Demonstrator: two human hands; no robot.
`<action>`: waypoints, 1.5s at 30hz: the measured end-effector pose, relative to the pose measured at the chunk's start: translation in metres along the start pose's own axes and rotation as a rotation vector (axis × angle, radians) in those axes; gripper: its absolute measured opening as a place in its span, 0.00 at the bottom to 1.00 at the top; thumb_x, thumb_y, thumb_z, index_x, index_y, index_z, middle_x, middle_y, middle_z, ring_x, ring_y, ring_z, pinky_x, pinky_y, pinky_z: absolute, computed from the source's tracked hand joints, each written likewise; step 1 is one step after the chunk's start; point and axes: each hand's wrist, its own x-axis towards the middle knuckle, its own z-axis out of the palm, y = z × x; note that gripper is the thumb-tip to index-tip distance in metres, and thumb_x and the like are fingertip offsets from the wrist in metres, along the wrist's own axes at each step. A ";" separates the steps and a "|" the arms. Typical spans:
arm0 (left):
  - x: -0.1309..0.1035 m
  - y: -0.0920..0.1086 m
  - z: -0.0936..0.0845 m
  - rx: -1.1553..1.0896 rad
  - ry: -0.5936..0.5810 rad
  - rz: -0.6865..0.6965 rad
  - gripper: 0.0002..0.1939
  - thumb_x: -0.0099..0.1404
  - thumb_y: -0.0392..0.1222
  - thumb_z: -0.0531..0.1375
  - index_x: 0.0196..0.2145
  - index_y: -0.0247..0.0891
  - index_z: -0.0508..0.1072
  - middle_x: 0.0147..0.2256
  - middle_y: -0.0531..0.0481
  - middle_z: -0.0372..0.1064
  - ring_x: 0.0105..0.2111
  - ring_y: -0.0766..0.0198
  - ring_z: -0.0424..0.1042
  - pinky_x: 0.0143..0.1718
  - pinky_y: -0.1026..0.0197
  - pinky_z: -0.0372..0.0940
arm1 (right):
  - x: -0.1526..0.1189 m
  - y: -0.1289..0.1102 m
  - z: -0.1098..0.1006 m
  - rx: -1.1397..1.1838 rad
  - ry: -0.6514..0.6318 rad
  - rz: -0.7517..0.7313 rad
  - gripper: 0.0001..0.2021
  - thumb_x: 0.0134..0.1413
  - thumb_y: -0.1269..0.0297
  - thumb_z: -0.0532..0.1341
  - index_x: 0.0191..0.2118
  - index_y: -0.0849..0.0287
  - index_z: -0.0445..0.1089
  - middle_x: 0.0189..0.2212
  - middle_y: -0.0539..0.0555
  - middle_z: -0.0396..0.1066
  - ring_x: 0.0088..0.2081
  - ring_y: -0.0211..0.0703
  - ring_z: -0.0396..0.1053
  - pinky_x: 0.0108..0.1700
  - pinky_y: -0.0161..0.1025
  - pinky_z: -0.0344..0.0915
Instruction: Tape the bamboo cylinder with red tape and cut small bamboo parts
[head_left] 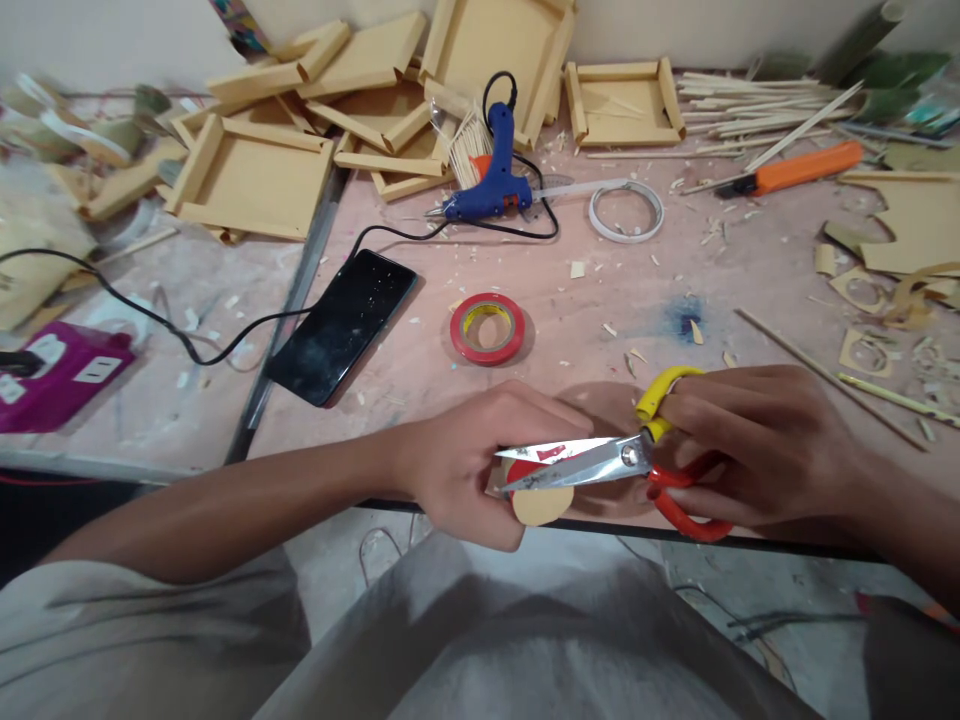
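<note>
My right hand (765, 440) grips a pair of scissors (600, 464) by its yellow and red handles. The blades point left and stand slightly apart, reaching to my left hand (469, 460). That hand is closed on a small tan cardboard piece (544, 506) with a rounded edge, held at the table's front edge. Something red shows on the piece between the blades; part of it is hidden by my fingers and the blades. Just beyond my left hand a roll of red tape (489, 329) lies flat on the table.
A black phone (345, 325) lies left of the tape. Behind are a blue glue gun (491, 180) with its cord, a white tape roll (626, 212), stacked cardboard trays (259, 180), wooden sticks (750, 110) and an orange cutter (806, 168). Cardboard scraps (907, 220) lie at right, a purple socket box (67, 375) at left.
</note>
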 end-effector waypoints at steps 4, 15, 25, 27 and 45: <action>-0.004 0.006 0.001 -0.298 0.116 -0.104 0.09 0.60 0.38 0.65 0.37 0.40 0.67 0.33 0.49 0.71 0.29 0.64 0.67 0.29 0.63 0.62 | -0.001 -0.001 -0.007 -0.048 0.027 0.014 0.10 0.73 0.56 0.63 0.40 0.54 0.67 0.31 0.49 0.75 0.26 0.38 0.66 0.31 0.38 0.59; -0.003 0.003 -0.004 -0.125 0.382 0.019 0.07 0.67 0.37 0.71 0.38 0.36 0.75 0.34 0.50 0.74 0.35 0.64 0.73 0.37 0.61 0.65 | 0.003 0.000 -0.011 -0.206 0.081 0.206 0.11 0.63 0.56 0.66 0.41 0.52 0.64 0.31 0.50 0.74 0.24 0.42 0.64 0.27 0.42 0.55; -0.007 0.001 0.000 0.032 0.376 -0.091 0.09 0.73 0.44 0.66 0.44 0.40 0.70 0.38 0.51 0.68 0.35 0.63 0.68 0.37 0.61 0.65 | 0.003 0.001 -0.007 -0.202 0.069 0.222 0.12 0.60 0.55 0.66 0.44 0.52 0.66 0.34 0.53 0.76 0.27 0.47 0.70 0.29 0.45 0.59; -0.005 0.002 0.000 0.077 0.387 -0.035 0.08 0.72 0.40 0.66 0.40 0.40 0.68 0.38 0.51 0.68 0.36 0.63 0.68 0.39 0.60 0.65 | 0.005 0.000 -0.008 -0.210 0.068 0.245 0.12 0.61 0.55 0.66 0.44 0.53 0.66 0.34 0.53 0.77 0.26 0.45 0.69 0.29 0.44 0.58; -0.002 0.001 -0.004 0.241 0.252 -0.040 0.08 0.75 0.45 0.63 0.42 0.39 0.70 0.36 0.47 0.71 0.37 0.58 0.65 0.40 0.53 0.56 | 0.004 -0.005 -0.006 -0.164 0.092 0.105 0.11 0.64 0.58 0.68 0.42 0.53 0.65 0.37 0.53 0.80 0.30 0.44 0.73 0.32 0.40 0.64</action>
